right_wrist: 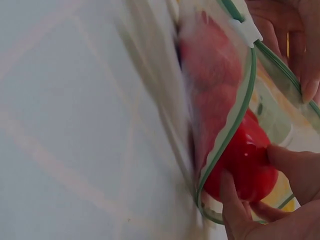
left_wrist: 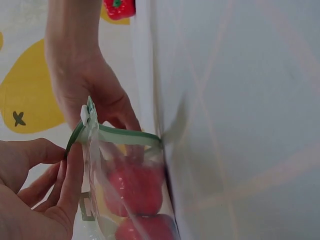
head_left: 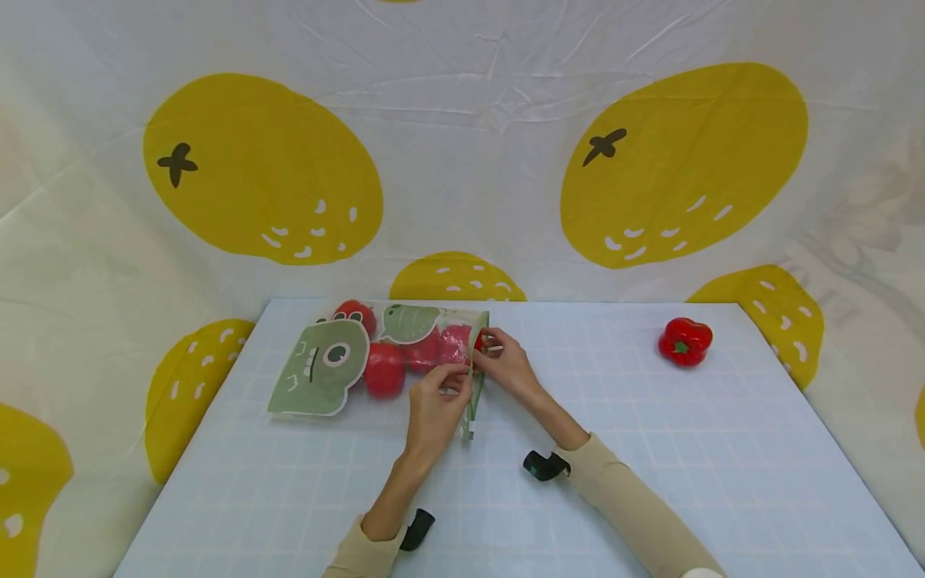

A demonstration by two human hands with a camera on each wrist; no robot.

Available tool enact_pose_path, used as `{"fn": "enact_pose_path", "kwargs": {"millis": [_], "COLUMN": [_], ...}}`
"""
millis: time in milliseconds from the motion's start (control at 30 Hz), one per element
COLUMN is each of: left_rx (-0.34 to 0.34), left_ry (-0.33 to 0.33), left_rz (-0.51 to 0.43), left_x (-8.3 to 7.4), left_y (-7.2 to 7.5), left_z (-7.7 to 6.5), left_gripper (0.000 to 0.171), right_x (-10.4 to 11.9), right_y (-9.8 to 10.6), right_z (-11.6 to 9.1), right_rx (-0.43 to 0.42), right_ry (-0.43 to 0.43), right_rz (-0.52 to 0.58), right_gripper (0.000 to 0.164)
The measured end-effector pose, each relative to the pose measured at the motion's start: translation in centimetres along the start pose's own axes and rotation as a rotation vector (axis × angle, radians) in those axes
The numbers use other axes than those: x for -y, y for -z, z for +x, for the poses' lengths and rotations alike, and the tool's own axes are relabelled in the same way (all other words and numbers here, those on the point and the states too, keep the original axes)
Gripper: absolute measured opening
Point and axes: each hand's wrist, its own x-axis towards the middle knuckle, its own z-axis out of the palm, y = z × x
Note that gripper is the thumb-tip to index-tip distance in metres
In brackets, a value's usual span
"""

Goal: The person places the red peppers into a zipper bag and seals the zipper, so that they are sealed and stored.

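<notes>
The right hand (head_left: 508,361) was partly closed, thumb and fingers bent round a red pepper (right_wrist: 252,162) that sat just within the mouth of a clear bag (head_left: 318,393). The left hand (head_left: 438,401) pinched the bag's green rim (right_wrist: 242,105) between thumb and fingers — a white slider (right_wrist: 247,31) was near them on that rim. The bag lay flat on its side, mouth toward the right, with more red produce (head_left: 384,372) inside and a green cartoon face printed across its left end. Farther out — well apart, to the right — a lone pepper (head_left: 684,343) lay on the pale blue checked tabletop (head_left: 650,474). Behind hung a white cloth (head_left: 470,185) with yellow fruit shapes.
</notes>
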Motion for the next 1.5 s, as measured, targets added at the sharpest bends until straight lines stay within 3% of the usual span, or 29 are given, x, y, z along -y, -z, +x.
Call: {"fn": "enact_pose_path", "kwargs": {"millis": [400, 733, 1033, 1500], "left_rx": [0.011, 0.020, 0.030, 0.049], "left_ry": [-0.008, -0.013, -0.005, -0.018], "left_rz": [-0.001, 0.004, 0.005, 0.035], "left_x": [0.0, 0.2, 0.1, 0.2], "left_y": [-0.1, -0.1, -0.1, 0.0], "left_z": [0.0, 0.0, -0.1, -0.3], "left_gripper": [0.016, 0.015, 0.016, 0.016], "right_x": [0.2, 0.1, 0.2, 0.0], "right_y": [-0.3, -1.1, -2.1, -3.3], "right_z": [0.9, 1.8, 2.2, 2.3], "right_rx": [0.062, 0.029, 0.034, 0.018], "right_ry": [-0.008, -0.006, -0.020, 0.118], "right_rz": [0.072, 0.102, 0.199, 0.352], "right_gripper": [0.045, 0.035, 0.037, 0.040]}}
